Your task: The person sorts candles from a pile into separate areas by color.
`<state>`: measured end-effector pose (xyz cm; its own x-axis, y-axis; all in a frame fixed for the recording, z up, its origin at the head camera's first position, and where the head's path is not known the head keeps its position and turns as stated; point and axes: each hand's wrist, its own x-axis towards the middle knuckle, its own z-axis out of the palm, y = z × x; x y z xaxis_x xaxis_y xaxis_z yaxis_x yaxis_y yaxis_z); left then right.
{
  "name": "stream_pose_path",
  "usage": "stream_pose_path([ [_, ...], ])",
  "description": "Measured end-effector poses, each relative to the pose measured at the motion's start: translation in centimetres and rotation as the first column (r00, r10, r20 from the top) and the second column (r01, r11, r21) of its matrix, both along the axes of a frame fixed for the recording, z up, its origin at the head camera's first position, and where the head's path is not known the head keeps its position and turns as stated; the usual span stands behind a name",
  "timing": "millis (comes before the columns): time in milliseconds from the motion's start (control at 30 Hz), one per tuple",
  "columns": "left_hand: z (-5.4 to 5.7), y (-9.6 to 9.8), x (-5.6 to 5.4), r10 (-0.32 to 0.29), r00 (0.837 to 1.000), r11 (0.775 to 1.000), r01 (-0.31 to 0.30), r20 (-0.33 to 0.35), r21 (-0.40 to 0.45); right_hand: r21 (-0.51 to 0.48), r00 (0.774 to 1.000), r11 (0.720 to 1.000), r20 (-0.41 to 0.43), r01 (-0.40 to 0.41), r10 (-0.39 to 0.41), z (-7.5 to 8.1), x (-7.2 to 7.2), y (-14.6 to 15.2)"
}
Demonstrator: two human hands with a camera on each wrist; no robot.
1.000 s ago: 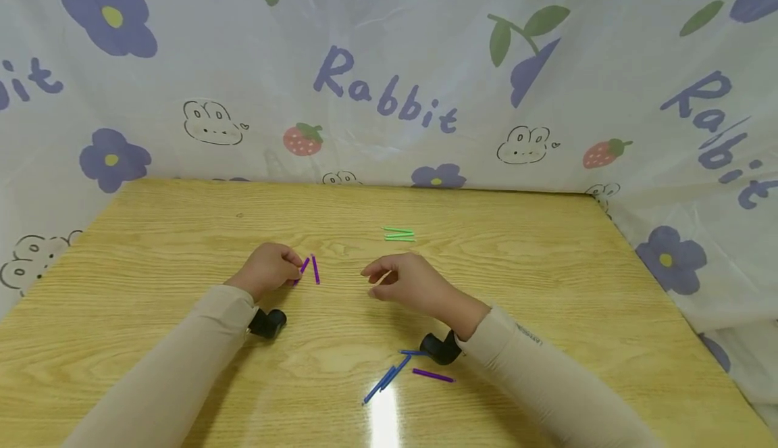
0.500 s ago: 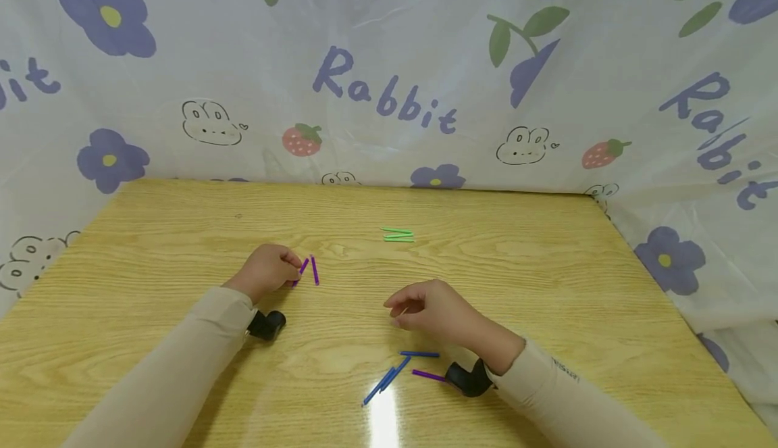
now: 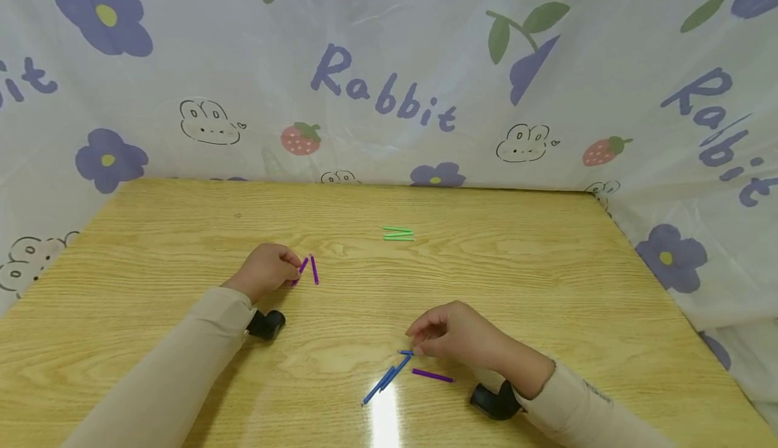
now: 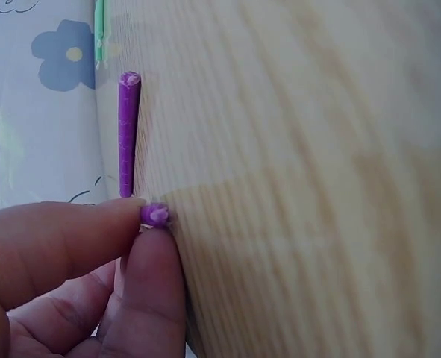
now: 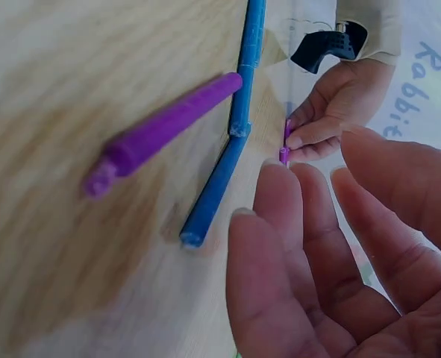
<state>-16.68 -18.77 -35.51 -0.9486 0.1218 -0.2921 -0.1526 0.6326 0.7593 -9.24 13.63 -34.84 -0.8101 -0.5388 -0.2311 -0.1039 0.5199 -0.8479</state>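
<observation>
My left hand (image 3: 267, 272) pinches a thin purple candle (image 4: 157, 215) between thumb and finger, low at the tabletop. A second purple candle (image 3: 315, 269) lies just right of it, leaning toward its top end. My right hand (image 3: 464, 336) hovers over the near part of the table with fingers loosely bent and nothing between them. Under its fingertips, one blue candle (image 5: 214, 190) is partly hidden in the head view. More blue candles (image 3: 387, 382) form a slanting line beside it. A third purple candle (image 3: 433, 375) lies below the right hand.
Several green candles (image 3: 398, 234) lie in a zigzag farther back on the wooden table (image 3: 516, 245). A white sheet (image 3: 377, 42) printed with flowers and rabbits hangs behind and beside the table. Black wrist cameras (image 3: 495, 401) sit under both wrists.
My right hand has moved down and to the right, from beside the purple pair to over the blue candles. My left hand has stayed in place with its purple candle.
</observation>
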Motion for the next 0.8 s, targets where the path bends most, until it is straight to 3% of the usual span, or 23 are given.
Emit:
stream_pose_path([
  [800,-0.3,-0.1,-0.1,0.008,1.000,1.000,-0.008,-0.005,0.010,0.084,0.999,0.996,0.043,-0.024,0.021,0.1,1.9,1.8],
])
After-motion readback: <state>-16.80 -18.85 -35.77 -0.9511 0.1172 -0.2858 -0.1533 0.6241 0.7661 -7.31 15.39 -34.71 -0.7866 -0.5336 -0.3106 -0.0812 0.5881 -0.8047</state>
